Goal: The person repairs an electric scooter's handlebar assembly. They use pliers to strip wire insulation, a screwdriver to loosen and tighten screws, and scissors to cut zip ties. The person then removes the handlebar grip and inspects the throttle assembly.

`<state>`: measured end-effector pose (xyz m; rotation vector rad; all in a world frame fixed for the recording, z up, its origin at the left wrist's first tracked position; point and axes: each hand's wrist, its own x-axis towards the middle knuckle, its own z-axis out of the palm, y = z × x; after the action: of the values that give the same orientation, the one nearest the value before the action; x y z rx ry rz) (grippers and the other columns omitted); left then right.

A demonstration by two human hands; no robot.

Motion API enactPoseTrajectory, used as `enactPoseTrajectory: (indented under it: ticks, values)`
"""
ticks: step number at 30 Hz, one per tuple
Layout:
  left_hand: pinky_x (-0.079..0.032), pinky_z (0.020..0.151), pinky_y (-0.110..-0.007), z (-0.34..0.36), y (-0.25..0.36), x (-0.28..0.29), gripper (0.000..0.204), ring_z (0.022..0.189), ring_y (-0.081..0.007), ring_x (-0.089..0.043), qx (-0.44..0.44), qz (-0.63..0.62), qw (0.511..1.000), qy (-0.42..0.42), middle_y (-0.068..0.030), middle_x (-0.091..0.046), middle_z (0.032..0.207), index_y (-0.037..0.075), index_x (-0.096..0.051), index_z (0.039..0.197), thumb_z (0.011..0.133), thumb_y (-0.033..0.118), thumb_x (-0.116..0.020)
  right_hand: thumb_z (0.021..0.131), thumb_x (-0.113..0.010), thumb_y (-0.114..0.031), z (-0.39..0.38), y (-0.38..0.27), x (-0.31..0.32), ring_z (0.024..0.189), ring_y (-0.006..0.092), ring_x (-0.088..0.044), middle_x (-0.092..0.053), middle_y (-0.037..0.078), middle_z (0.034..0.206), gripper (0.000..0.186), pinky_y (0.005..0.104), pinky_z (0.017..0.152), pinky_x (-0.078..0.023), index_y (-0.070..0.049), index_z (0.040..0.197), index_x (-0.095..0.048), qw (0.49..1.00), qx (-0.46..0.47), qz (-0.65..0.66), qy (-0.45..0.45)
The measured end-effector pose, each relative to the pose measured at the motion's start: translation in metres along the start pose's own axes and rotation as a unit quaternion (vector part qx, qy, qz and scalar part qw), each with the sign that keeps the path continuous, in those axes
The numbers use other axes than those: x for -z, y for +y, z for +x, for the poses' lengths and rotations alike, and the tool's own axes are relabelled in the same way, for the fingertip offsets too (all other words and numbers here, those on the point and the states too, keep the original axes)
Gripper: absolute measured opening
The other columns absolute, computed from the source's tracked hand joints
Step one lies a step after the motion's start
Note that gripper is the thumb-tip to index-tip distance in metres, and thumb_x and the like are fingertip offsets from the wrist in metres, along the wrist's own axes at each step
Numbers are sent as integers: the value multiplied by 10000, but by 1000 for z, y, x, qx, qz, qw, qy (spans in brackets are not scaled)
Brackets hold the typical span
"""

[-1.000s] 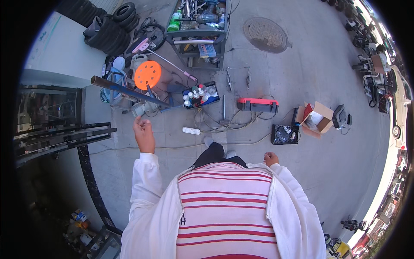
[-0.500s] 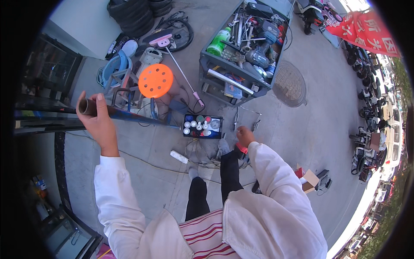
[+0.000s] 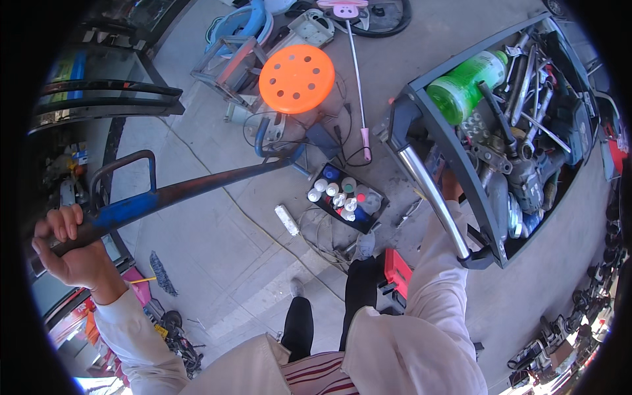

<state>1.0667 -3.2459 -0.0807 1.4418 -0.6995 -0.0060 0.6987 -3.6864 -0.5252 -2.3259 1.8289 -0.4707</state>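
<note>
My left hand [image 3: 72,253] is wrapped round the end of a long blue steel tube [image 3: 174,195] with worn, rusty paint. A bent side handle [image 3: 122,164] stands up from the tube near my grip. The tube's far end reaches bent blue bars on the ground beside the orange round stool [image 3: 296,79]. On the right, my right hand [image 3: 451,186] reaches in below the top tray of a grey tool cart [image 3: 454,164], behind its silver handle bar [image 3: 434,201]. Its fingers are mostly hidden by the cart, so what they touch does not show.
Wrenches, a green bottle [image 3: 464,89] and power tools fill the cart's top tray. A black box of small bottles [image 3: 349,196] lies on the ground, near a white roller-shaped piece [image 3: 286,220] and loose cables. By my leg stands a red case [image 3: 397,272]. A pink-handled mop [image 3: 359,85] lies beyond.
My left hand, still on the tube, has moved lower and further left in view. My right hand has gone from over the ground to under the cart's tray. The cart now appears much nearer.
</note>
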Motion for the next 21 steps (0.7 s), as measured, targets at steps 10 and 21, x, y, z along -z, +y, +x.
enactPoseTrajectory:
  ticks: [10, 21]
  values:
    - [-366, 658, -303, -8, 0, -37, 259, 605, -108, -419, -21, 13, 998, 53, 6, -437, 705, 139, -484, 914, 977, 390, -485, 912, -563, -328, -30, -21, 58, 1048, 462, -582, -639, 251, 1086, 438, 552, 928, -432, -11, 1215, -577, 998, 11, -7, -66]
    - [-524, 810, -360, -27, 51, -4, 529, 934, -272, -669, 69, 196, 978, -9, -153, -662, 1080, 39, -449, 1216, 833, 249, -748, 851, -633, -158, -340, -51, 240, 941, 425, -632, -622, 258, 1108, 461, 484, 815, -495, 29, 1256, -516, 895, 197, 195, -349]
